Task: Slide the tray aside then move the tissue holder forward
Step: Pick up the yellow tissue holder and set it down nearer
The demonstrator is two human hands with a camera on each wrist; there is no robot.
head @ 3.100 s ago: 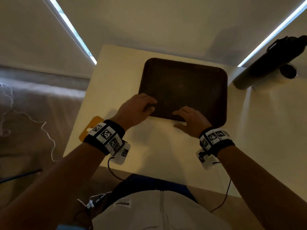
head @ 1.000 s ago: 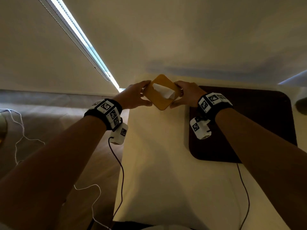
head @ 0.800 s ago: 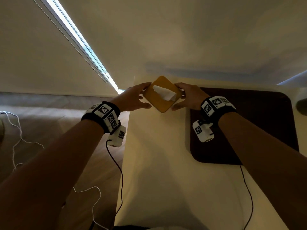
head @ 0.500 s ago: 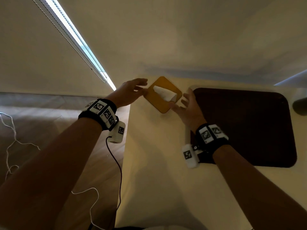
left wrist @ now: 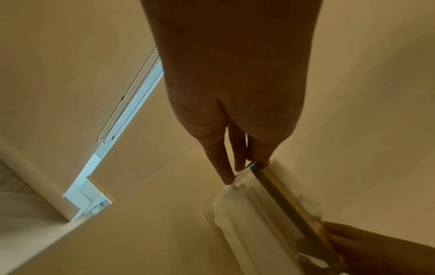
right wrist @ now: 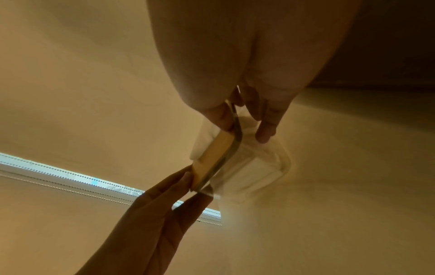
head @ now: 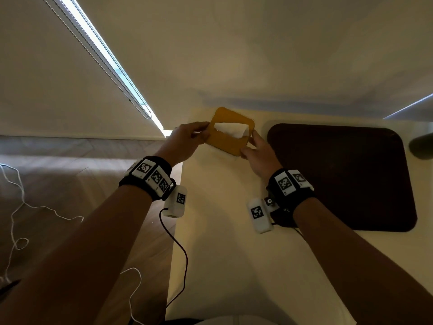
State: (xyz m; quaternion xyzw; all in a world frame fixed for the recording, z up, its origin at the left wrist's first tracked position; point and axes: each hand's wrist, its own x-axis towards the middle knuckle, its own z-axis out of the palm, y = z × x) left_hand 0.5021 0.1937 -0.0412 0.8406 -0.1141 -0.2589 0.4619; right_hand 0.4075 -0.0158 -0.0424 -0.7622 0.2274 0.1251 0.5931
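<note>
The tissue holder [head: 230, 134] has an orange lid, a clear base and a white tissue sticking out. It sits at the far left corner of the cream table [head: 222, 254]. My left hand [head: 205, 133] pinches its left edge and my right hand [head: 249, 144] pinches its right edge. In the left wrist view my left fingertips [left wrist: 237, 167] clamp the lid's corner of the holder [left wrist: 266, 204]. In the right wrist view my right hand [right wrist: 244, 126] grips the holder [right wrist: 216, 160], which looks tilted. The dark brown tray [head: 339, 179] lies flat to the right, untouched.
The table's left edge [head: 174, 242] runs just below my left wrist, with wood floor and loose cables [head: 16, 207] beyond it. A wall stands right behind the holder. A dark rounded object [head: 421, 146] shows at the far right. A bright window gap with a bead chain [head: 110, 64] is at upper left.
Half a second ago both hands were off the holder with fingers spread. Now both pinch its sides again, and it has turned from a diamond towards square. The tray has not moved.
</note>
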